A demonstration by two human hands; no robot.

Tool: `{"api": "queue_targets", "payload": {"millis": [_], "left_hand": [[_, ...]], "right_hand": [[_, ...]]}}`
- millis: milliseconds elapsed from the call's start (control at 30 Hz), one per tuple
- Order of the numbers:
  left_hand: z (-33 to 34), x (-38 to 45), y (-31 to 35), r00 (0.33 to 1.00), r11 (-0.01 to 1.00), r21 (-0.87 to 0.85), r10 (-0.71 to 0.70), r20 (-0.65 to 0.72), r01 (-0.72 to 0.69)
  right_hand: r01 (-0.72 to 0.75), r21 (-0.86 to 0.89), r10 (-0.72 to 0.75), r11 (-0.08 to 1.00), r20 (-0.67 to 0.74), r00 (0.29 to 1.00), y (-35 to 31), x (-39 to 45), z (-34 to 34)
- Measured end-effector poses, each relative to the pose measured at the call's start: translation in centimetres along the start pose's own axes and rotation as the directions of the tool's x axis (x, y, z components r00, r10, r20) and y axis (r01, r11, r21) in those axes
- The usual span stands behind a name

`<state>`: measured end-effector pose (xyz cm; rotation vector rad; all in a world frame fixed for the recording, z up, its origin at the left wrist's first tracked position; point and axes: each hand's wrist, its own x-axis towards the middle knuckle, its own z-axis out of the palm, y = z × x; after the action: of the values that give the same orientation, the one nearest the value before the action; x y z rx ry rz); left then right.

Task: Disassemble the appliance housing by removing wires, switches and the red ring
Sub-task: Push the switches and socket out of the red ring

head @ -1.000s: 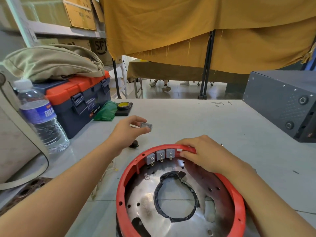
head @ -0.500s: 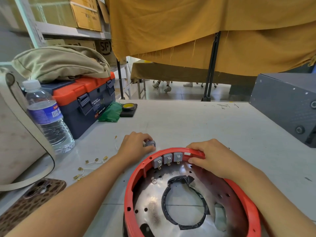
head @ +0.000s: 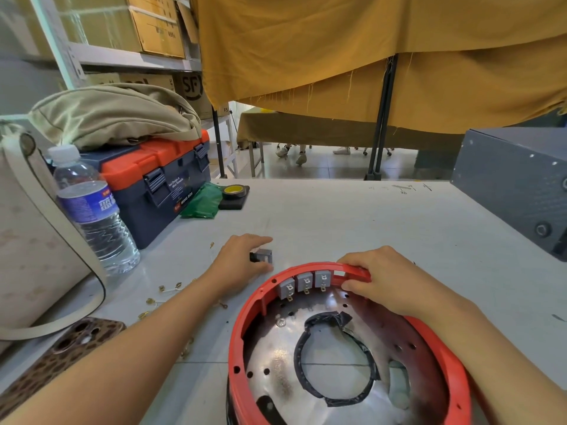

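Two hands at a cluttered grey table, dismantling a round appliance housing (head: 322,363).
Left hand (head: 242,259) pinches a loose grey switch (head: 264,255) on the table (head: 352,222); right hand (head: 380,277) grips the glossy red ring (head: 435,332) near the front edge; toolbox (head: 159,185) and plastic water bottle (head: 92,210) crowd the left edge.

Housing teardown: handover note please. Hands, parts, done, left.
Left hand: on the table, fingers round a removed grey switch just beyond the red ring's far rim; whether it grips or is letting go is unclear.
Right hand: gripping the ring's far rim, beside an empty slot.
Done: one switch out; loose wires with brass terminals lie on the table to the left.
Left: three grey switches sit in the ring's far wall; the ring is on the metal housing.
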<state>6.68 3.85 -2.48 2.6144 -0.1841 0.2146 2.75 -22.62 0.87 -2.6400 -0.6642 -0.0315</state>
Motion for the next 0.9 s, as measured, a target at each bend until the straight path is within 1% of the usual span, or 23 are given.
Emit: {"api": "queue_targets", "payload": {"millis": [67, 133, 233, 300, 467, 600, 767, 900], "left_hand": [[-0.6, 0.0, 0.7, 0.999, 0.999, -0.003, 0.043, -0.015, -0.043], [-1.3, -0.4, 1.9, 0.998, 0.997, -0.056, 0.058, -0.022, -0.059], [-2.3, -1.2, 4.1, 0.995, 0.984, -0.153, 0.095, 0.021, -0.091], [-2.7, -1.9, 5.7, 0.989, 0.977, -0.172, 0.138, 0.055, -0.127], [-2.6, -3.3, 8.3, 0.965, 0.969, -0.142, 0.22, 0.139, -0.2], [-2.2, -3.4, 8.9, 0.968, 0.974, -0.077, 0.22, 0.123, -0.212], [-1.7, -3.0, 9.8, 0.968, 0.972, -0.012, 0.236, 0.089, -0.236], [-1.0, -2.8, 10.3, 0.965, 0.967, -0.043, 0.254, 0.07, -0.251]], "right_hand": [[0.01, 0.0, -0.01, 1.0, -0.012, 1.0, -0.1, 0.0, 0.0], [0.037, 0.017, -0.036, 0.999, -0.031, 0.999, -0.3, -0.1, -0.1], [0.076, 0.025, -0.074, 0.997, -0.05, 0.996, -0.4, -0.2, -0.2], [0.086, 0.006, -0.085, 0.996, -0.06, 0.995, -0.5, -0.3, -0.2], [0.064, -0.059, -0.068, 0.996, -0.083, 0.994, -0.8, -0.5, -0.3], [0.023, -0.113, -0.037, 0.993, -0.117, 0.992, -1.1, -0.7, -0.3], [-0.036, -0.261, -0.001, 0.965, -0.139, 0.99, -1.5, -0.7, -0.4], [-0.065, -0.284, 0.036, 0.957, -0.104, 0.994, -1.7, -0.7, -1.2]]}}
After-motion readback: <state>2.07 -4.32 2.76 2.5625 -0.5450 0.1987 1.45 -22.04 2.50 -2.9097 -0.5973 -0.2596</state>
